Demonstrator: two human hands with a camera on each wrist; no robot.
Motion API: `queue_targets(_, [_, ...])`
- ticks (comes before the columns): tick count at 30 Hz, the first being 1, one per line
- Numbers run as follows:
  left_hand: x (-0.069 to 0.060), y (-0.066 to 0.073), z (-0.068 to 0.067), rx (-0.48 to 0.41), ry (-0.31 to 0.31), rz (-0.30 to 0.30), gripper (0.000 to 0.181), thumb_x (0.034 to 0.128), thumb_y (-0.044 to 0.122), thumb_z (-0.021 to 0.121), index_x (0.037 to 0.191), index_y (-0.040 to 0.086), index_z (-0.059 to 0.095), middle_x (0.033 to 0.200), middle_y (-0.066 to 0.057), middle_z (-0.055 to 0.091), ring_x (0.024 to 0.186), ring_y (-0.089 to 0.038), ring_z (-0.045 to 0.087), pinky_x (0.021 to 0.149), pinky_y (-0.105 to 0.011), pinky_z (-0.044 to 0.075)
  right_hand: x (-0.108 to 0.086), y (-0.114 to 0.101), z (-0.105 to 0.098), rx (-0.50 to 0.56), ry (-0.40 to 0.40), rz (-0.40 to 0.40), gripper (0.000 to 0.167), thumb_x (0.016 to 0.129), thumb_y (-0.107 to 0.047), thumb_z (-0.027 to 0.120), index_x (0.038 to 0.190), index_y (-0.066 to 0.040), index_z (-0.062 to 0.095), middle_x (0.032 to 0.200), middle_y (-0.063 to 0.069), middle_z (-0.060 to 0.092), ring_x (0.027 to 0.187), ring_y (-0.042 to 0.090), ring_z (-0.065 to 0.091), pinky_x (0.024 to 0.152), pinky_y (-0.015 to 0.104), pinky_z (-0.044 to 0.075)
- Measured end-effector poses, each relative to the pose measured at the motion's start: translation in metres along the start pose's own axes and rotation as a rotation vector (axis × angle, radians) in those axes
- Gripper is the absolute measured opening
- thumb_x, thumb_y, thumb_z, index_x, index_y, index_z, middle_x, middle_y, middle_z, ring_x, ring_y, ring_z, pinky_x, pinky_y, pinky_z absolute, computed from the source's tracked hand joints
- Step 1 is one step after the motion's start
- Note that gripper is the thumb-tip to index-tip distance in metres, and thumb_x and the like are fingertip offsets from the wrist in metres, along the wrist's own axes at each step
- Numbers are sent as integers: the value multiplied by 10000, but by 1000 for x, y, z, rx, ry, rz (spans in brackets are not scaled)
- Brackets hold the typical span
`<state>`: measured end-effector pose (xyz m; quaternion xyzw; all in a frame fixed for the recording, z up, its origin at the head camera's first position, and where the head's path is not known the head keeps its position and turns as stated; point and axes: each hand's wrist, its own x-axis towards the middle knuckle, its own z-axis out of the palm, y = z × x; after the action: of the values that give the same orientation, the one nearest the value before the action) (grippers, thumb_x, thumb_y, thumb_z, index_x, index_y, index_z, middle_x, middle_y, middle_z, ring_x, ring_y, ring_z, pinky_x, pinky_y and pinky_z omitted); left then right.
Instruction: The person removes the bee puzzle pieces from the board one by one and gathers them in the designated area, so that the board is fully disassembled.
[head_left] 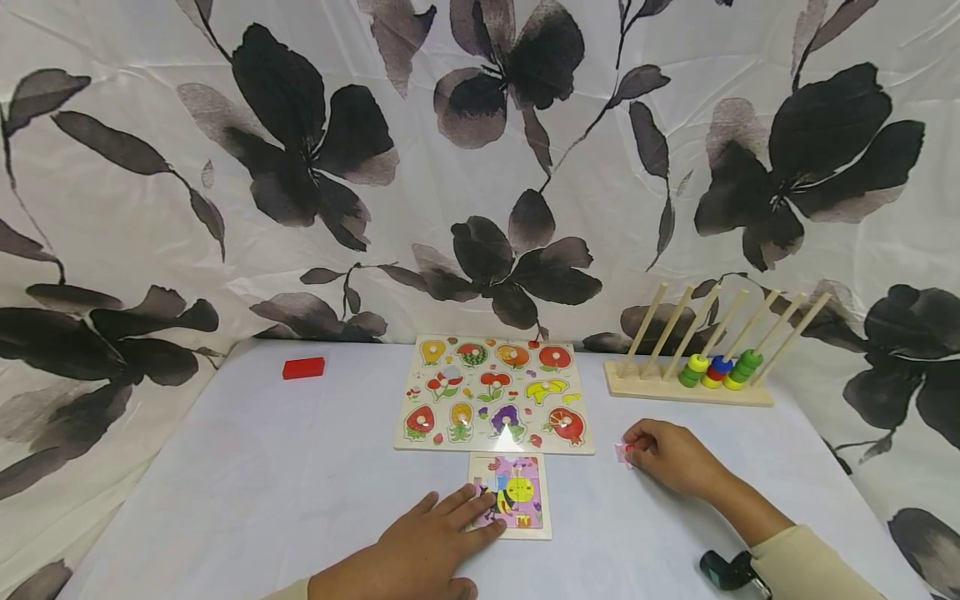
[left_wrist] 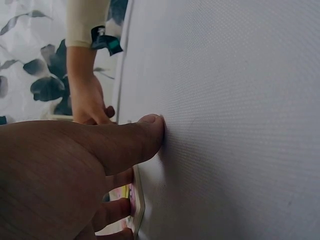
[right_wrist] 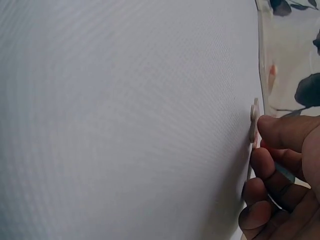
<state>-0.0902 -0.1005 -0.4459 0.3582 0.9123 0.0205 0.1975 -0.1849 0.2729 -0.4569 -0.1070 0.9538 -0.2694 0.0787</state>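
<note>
Visibly thin piece [head_left: 621, 452] between fingers [right_wrist: 262, 161]

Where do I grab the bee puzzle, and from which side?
Probably pinch the right rim of the bee puzzle, coming from the right: that straight edge is uncovered, while the left hand covers part of the left side and the fruit board lies along the far edge.
</note>
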Motion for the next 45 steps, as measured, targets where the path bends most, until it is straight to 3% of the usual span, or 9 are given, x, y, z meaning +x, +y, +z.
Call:
queue_targets(11, [1,-1,1,6,3,15,759,897,601,682,1571,391,404,1656,94,289,1537,-194,223,1118,-593,371,-1,-6,-1,-20,29,-31,120,913,-117,759,1021,-90,716,827,-62,620,753,132,526,684,329,466])
queue_targets(18, [2,-1,0,-3,-6,10,753,898,599,681,1569,389,410,1653,96,295,1537,-195,224,1118,-595,371,4,-29,6,-30,15,-93,114,901,-87,751,1012,-82,723,797,-68,580,755,125,524,689,321,476])
queue_targets(29, [2,0,-2,-5,-16,-6,743,896,598,681,1562,398,419,1648,112,301,1535,-188,227,1117,-589,374,9,-71,24,-56,-24,-89,169,874,-130,811,1022,-130,731,844,-98,594,827,121,538,797,359,517])
queue_targets(45, [1,0,-4,5,-9,-6,741,894,601,683,1558,395,428,1646,104,310,1531,-197,239,1110,-593,382,15,-103,49,-47,-44,-219,187,912,-147,777,1094,-143,734,911,-112,618,853,99,552,799,353,531])
